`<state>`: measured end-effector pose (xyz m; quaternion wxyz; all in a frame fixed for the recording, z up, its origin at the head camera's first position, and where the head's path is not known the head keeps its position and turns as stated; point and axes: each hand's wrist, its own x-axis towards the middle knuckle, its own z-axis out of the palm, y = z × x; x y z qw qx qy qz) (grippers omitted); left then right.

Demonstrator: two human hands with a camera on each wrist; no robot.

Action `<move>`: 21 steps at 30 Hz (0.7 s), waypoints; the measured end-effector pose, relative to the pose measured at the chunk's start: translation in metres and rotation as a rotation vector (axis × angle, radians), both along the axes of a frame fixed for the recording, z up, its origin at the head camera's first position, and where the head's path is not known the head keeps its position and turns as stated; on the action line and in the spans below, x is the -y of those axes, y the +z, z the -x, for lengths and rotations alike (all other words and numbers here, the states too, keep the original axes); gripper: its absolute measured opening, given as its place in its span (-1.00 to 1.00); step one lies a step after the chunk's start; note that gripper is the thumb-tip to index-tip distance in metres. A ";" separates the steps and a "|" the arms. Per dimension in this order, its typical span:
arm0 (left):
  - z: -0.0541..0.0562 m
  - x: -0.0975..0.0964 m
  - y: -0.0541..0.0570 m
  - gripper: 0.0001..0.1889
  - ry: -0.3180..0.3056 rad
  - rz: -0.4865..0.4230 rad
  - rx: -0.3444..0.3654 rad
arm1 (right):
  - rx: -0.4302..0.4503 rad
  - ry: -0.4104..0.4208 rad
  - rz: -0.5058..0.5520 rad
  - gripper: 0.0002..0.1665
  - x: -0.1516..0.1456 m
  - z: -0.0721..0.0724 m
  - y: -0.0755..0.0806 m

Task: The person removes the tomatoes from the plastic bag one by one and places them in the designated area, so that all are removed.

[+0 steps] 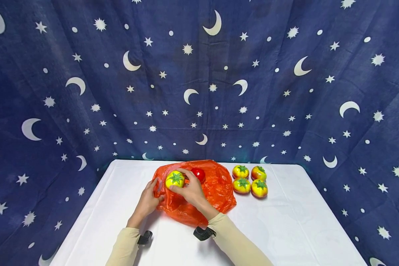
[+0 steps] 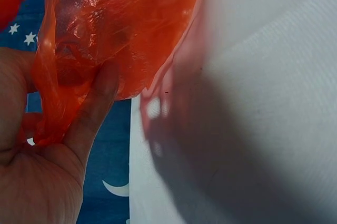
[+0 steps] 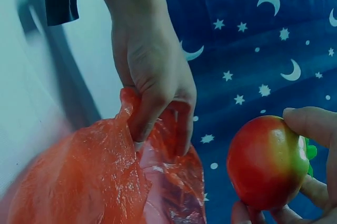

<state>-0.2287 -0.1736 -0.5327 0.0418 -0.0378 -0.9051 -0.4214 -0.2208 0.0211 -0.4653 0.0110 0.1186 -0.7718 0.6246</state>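
Observation:
A thin red plastic bag [image 1: 219, 184] lies spread on the table. My left hand [image 1: 148, 199] grips the bag's left edge, the film bunched between thumb and fingers in the left wrist view. My right hand [image 1: 191, 187] holds a toy tomato [image 1: 174, 180] above the bag, next to the left hand. Its top is yellow with green leaves; the right wrist view shows the tomato's [image 3: 266, 163] red underside, the thumb and fingertips round it. A glossy red round thing [image 1: 198, 174] sits at the bag, partly behind the right hand.
Several similar yellow-and-red tomatoes [image 1: 241, 186] stand grouped just right of the bag. The white-covered table [image 1: 286, 225] ends at the back against a dark blue curtain [image 1: 219, 122] with moons and stars. A black strap [image 1: 204, 233] circles the right wrist.

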 end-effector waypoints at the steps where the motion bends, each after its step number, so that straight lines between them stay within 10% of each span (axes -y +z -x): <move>1: 0.000 0.000 0.000 -0.14 0.000 0.000 0.003 | -0.003 0.005 0.008 -0.27 -0.002 -0.001 0.001; 21: -0.003 0.001 0.003 -0.14 -0.002 0.002 -0.009 | 0.045 0.019 -0.036 -0.24 -0.041 -0.021 -0.001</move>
